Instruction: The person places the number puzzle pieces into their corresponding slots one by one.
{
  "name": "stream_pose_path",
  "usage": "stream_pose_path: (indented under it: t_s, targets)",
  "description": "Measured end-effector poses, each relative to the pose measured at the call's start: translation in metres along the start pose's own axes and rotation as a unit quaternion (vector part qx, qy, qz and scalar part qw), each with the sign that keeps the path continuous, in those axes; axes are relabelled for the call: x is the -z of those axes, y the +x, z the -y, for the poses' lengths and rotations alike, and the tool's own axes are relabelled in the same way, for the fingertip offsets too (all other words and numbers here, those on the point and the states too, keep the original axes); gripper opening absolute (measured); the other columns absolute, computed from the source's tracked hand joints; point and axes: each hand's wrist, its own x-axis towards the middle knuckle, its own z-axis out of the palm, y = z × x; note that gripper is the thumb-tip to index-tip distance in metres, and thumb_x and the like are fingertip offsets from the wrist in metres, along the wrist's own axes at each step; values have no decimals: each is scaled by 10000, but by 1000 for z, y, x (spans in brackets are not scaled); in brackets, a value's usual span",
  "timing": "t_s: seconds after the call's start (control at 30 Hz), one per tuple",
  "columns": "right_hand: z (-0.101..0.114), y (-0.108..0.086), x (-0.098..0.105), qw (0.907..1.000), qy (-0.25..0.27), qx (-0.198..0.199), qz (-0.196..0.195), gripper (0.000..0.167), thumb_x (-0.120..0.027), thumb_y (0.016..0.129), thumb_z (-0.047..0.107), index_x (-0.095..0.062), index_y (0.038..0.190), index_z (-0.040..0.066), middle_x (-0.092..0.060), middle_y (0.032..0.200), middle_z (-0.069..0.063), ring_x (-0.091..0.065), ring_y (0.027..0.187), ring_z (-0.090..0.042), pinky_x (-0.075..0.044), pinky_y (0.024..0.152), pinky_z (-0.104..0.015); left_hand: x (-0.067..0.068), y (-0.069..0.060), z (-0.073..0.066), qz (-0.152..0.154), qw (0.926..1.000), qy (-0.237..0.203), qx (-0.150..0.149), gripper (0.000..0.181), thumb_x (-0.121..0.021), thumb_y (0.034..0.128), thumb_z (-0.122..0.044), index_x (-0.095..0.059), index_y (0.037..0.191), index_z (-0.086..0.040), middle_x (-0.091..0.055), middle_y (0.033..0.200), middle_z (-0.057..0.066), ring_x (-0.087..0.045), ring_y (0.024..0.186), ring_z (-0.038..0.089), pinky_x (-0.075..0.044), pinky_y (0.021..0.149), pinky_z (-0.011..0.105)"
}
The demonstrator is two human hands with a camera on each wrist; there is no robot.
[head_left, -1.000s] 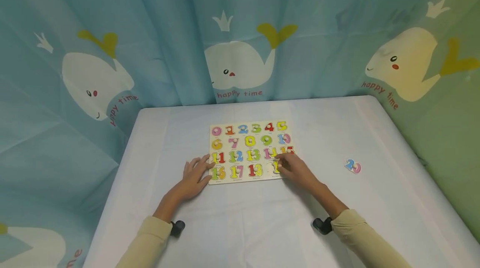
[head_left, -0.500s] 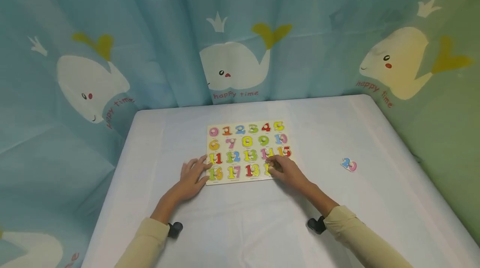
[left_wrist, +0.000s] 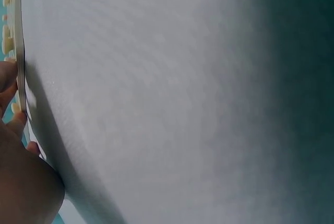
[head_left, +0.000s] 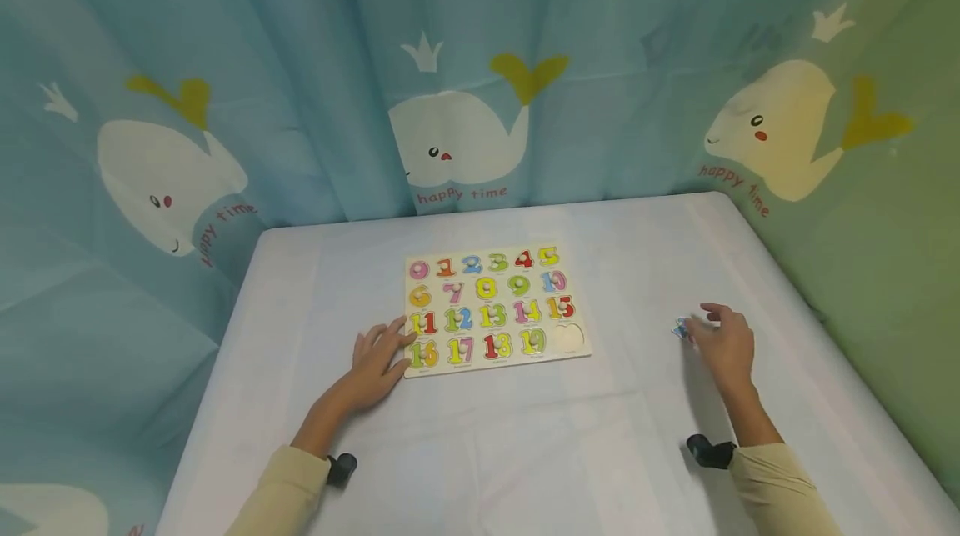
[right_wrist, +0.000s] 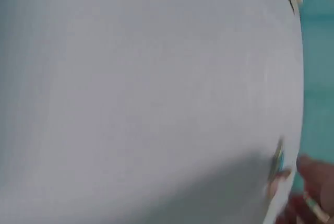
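A wooden number puzzle board (head_left: 480, 336) with knobbed number pieces lies on the table in the head view. The recess (head_left: 567, 339) at its lower right corner holds no piece, while the 19 piece (head_left: 533, 342) sits beside it. My left hand (head_left: 375, 365) rests on the board's left edge, its fingertips over the 11 and 16 pieces. To the right of the board, my right hand (head_left: 726, 347) is over the loose 20 piece (head_left: 679, 328), partly hiding it. Thumb and index finger look apart there. The right wrist view shows this piece (right_wrist: 277, 160) blurred beside the fingers.
A white cloth covers the table (head_left: 540, 453). Behind it and at both sides hangs a blue-green curtain (head_left: 330, 102) printed with whales. A black wrist camera (head_left: 708, 453) sits below the right hand, and another wrist camera (head_left: 342, 469) below the left.
My right hand has left the 19 piece at the board and moved right to the loose 20 piece. My left hand stays on the board's edge. The head view has shifted slightly.
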Motion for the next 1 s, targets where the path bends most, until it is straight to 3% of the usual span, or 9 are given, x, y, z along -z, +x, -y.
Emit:
stream_pose_path:
  t_s: [0.07, 0.17, 0.3, 0.37, 0.47, 0.53, 0.63, 0.83, 1.0]
  targets:
    - [-11, 1, 3, 9995, -28, -66, 295, 359, -648, 871, 84, -561, 1174, -89, -586, 1027, -274, -549, 942, -418, -452, 708, -388, -1, 0, 0, 17, 10000, 28, 26, 406, -553, 935, -168, -492, 1324, -71, -233, 1518, 141, -185, 1332, 402, 30, 1025, 649]
    - [-17, -1, 0, 9987, -82, 253, 426, 322, -642, 870, 54, -575, 1158, -73, -624, 951, -227, -588, 857, -347, -436, 606, -238, -1, 0, 0, 31, 10000, 12, 34, 403, -553, 937, -174, -493, 1323, -73, -229, 1521, 136, -184, 1332, 399, 28, 1027, 646]
    - [-4, -8, -13, 9947, 139, 902, 479, 311, -647, 864, 16, -573, 1159, -49, -637, 908, -177, -597, 828, -298, -451, 630, -239, -1, -2, -1, 52, 9999, -48, 84, 399, -556, 935, -168, -497, 1317, -70, -224, 1522, 135, -180, 1332, 397, 35, 1030, 640]
    - [13, -12, -24, 9867, 372, 1369, 791, 318, -653, 862, 8, -568, 1164, -37, -639, 902, -148, -608, 830, -285, -485, 674, -296, -1, -2, 0, 42, 9999, -35, 105, 403, -557, 933, -168, -494, 1321, -76, -224, 1523, 130, -177, 1334, 393, 38, 1033, 635]
    - [43, -17, -43, 9658, 730, 1994, 1490, 328, -670, 848, 10, -574, 1162, -8, -636, 884, -85, -599, 806, -233, -505, 690, -348, -2, -2, 2, 20, 10000, -23, 86, 405, -553, 939, -178, -490, 1328, -87, -222, 1526, 120, -175, 1337, 388, 40, 1037, 627]
    - [60, -18, -56, 9540, 776, 2141, 1949, 335, -681, 842, 24, -576, 1160, 16, -625, 873, -28, -576, 789, -185, -500, 685, -320, -2, -1, 2, 34, 10000, -28, 50, 405, -547, 944, -184, -483, 1334, -94, -213, 1531, 113, -169, 1341, 387, 42, 1038, 625]
    - [77, -19, -71, 9455, 666, 2144, 2358, 349, -699, 833, 40, -585, 1163, 42, -607, 862, 36, -543, 771, -132, -473, 677, -287, -2, 0, 2, 78, 9999, -70, 6, 402, -537, 951, -190, -479, 1336, -92, -201, 1535, 112, -166, 1342, 388, 42, 1035, 628]
    - [89, -20, -87, 9387, 543, 2404, 2411, 341, -726, 805, 49, -599, 1120, 29, -588, 836, 50, -539, 758, -138, -469, 679, -315, 0, 0, 1, -158, 9998, -92, -37, 381, -554, 934, -161, -508, 1303, -79, -245, 1514, 138, -203, 1319, 403, 27, 1023, 648]
    - [82, -27, -89, 9438, 536, 2429, 2179, 391, -767, 773, 81, -600, 1123, 36, -586, 903, 30, -522, 780, -123, -464, 680, -276, -1, -1, 2, -79, 10000, -56, 3, 385, -547, 938, -174, -502, 1306, -70, -232, 1518, 144, -186, 1327, 406, 40, 1024, 646]
